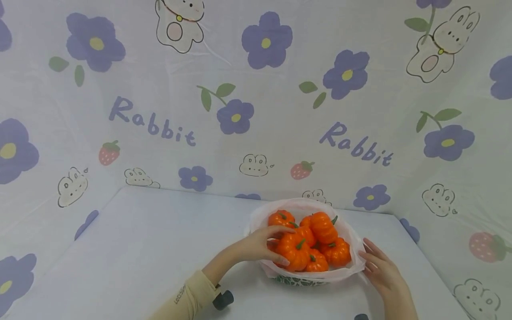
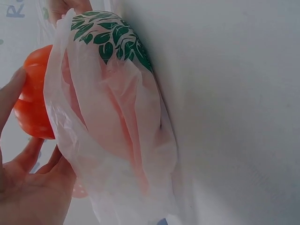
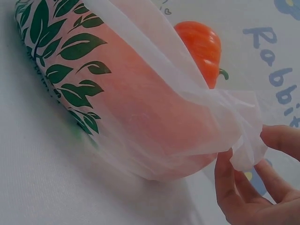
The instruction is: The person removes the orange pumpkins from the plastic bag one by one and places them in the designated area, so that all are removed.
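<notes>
Several small orange pumpkins [image 1: 338, 252] with green stems are heaped in a bowl with a green leaf pattern [image 1: 300, 281]. A thin, whitish plastic bag [image 1: 352, 270] lines it and hangs over its rim. My left hand [image 1: 262, 243] reaches over the left rim and grips the front-left pumpkin [image 1: 294, 253], thumb on the near side and fingers on the far side. In the left wrist view that pumpkin [image 2: 35, 93] shows above the bag's edge. At the right rim, my right hand [image 1: 382, 269] pinches the bag's gathered edge [image 3: 248, 145] between thumb and fingers.
The bowl stands on a white table [image 1: 160, 249]. Behind it hangs a cloth [image 1: 280, 98] printed with flowers, rabbits and strawberries. A dark wrist-worn piece [image 1: 223, 300] sits by the left sleeve, and another [image 1: 361, 317] shows at the bottom edge.
</notes>
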The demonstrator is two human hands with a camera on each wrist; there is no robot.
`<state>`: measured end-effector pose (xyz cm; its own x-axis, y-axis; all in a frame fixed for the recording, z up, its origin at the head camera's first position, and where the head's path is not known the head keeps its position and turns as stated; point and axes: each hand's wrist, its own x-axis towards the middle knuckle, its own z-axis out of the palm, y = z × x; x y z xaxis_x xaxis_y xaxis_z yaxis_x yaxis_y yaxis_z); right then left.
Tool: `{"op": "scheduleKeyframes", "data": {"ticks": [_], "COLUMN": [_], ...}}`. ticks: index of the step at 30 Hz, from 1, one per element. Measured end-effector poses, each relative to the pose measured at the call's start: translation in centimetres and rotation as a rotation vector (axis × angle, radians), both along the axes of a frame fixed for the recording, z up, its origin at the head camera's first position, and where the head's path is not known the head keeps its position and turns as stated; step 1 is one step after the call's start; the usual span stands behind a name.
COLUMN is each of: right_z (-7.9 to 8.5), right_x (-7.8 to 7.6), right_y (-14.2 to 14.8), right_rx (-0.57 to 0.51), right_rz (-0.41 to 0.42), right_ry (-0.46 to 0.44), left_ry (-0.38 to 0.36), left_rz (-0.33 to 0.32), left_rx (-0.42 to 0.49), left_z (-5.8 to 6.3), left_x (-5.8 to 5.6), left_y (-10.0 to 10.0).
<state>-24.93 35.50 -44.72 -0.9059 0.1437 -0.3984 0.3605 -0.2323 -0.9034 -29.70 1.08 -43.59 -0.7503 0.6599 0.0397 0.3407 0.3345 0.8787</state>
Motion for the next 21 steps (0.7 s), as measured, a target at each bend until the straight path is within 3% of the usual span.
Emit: {"op": "scheduleKeyframes", "data": {"ticks": [12,21], "right_z": [-0.3,-0.4], "right_x": [0.2,0.4], "right_y": [0.4,0.7], "right_rx": [-0.054,-0.078], "right_rz": [0.012,0.015], "right_ry": [0.005,0.010], "left_ry": [-0.062,-0.077], "left_rz": [-0.011,0.039], "left_rx": [0.152,0.204], "left_z": [-0.2,-0.1], "left_x": [-0.1,-0.4], "left_y": [-0.4,-1.1]}}
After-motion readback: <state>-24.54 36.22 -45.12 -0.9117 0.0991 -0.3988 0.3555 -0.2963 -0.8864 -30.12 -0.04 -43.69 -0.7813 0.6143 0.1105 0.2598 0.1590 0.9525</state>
